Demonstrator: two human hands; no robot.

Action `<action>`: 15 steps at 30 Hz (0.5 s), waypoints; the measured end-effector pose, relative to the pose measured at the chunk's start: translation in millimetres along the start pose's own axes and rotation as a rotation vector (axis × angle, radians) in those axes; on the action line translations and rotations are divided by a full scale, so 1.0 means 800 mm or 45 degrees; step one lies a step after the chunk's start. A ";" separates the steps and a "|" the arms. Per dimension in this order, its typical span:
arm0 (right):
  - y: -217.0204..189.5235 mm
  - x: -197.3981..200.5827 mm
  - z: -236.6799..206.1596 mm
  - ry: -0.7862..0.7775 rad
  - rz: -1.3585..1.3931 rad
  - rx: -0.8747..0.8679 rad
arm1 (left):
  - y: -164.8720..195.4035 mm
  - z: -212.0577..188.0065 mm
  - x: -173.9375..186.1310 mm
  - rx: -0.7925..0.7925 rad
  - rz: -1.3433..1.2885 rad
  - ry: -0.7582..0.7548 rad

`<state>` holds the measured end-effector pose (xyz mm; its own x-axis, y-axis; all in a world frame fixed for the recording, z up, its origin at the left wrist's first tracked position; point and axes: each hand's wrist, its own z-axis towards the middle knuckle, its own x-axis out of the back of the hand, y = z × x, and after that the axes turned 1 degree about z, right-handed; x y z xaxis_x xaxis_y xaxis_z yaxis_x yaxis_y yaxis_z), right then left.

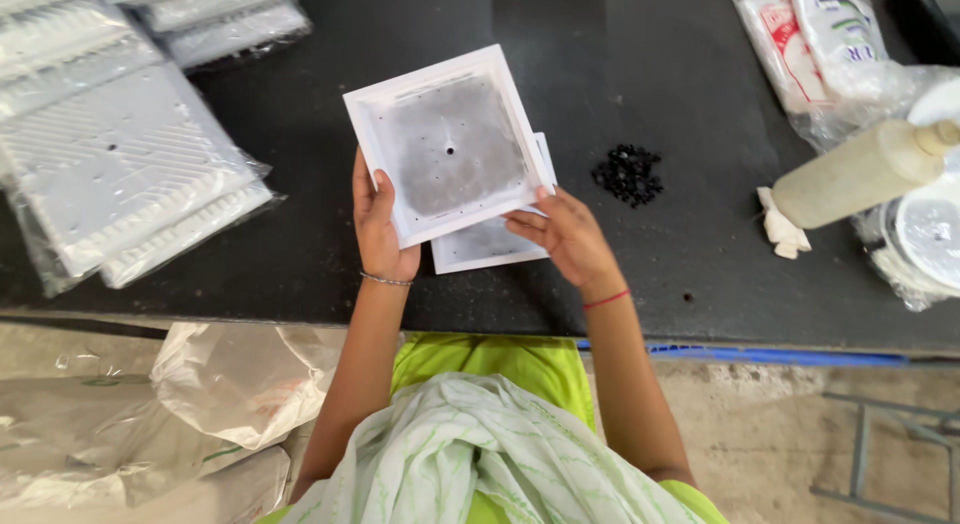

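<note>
A square white plastic tray (447, 144) with a raised rim, a grey dusty inner face and a small centre hole is held tilted above the black table (300, 254). My left hand (378, 229) grips its lower left edge. My right hand (562, 236) holds its lower right corner, fingers also touching a second flat white square piece (485, 246) that lies beneath it on the table. A thin bangle is on my left wrist and a red thread on my right.
Stacks of bagged white ribbed panels (115, 159) fill the table's left. A small heap of black bits (628, 174) lies right of the tray. A cream squeeze bottle (865, 172), a crumpled rag (783, 234) and bagged white discs (925, 239) sit at right. Plastic sacks (240, 379) lie on the floor.
</note>
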<state>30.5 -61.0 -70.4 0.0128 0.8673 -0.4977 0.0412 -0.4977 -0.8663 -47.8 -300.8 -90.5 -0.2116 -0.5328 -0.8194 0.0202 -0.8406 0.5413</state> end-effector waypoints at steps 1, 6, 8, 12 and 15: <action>0.005 -0.001 0.002 0.053 0.034 0.004 | -0.004 0.001 -0.002 0.008 0.017 -0.001; -0.009 0.004 0.018 0.223 0.104 0.009 | -0.012 0.001 -0.023 -0.007 0.086 -0.195; -0.030 0.012 0.031 0.240 0.118 0.046 | -0.004 -0.003 -0.030 -0.101 0.524 0.023; -0.069 0.034 0.077 0.400 0.099 0.129 | 0.029 -0.047 -0.025 -0.423 1.466 0.057; -0.082 0.049 0.129 0.484 0.223 0.187 | 0.046 -0.088 -0.004 -0.575 1.893 -0.009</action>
<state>-75.1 4.6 -37.0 0.3750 0.6978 -0.6103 -0.1362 -0.6097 -0.7808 22.2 -337.2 -81.0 0.2608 -0.8850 0.3857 0.4909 0.4656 0.7364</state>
